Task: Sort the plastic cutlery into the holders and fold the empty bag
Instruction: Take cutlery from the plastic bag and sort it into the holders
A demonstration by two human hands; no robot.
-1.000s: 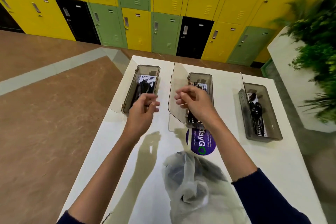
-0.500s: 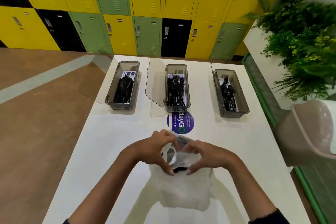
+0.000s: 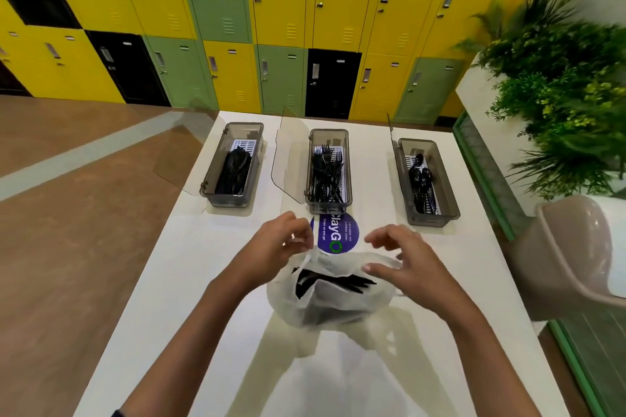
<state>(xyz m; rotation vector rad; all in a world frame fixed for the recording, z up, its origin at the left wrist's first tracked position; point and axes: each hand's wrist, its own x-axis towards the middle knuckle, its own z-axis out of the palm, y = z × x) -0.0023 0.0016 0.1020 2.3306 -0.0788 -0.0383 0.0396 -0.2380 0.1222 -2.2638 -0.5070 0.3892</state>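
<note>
White plastic bag (image 3: 338, 311) at frame centre on tabletop (image 3: 210, 281), black cutlery (image 3: 338, 279) inside, left hand (image 3: 271, 247) pinching left rim, right hand (image 3: 406, 257) loosely spread, touching right rim, three holders (image 3: 328, 205) in a row above.

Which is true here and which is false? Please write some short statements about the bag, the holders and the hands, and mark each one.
1. The bag is empty. False: black cutlery lies inside it.
2. The middle holder contains forks. True.
3. All the holders are closed. False: their lids stand open.
4. The fingers of the left hand pinch the edge of the bag. True.
5. The right holder contains spoons. True.
</note>
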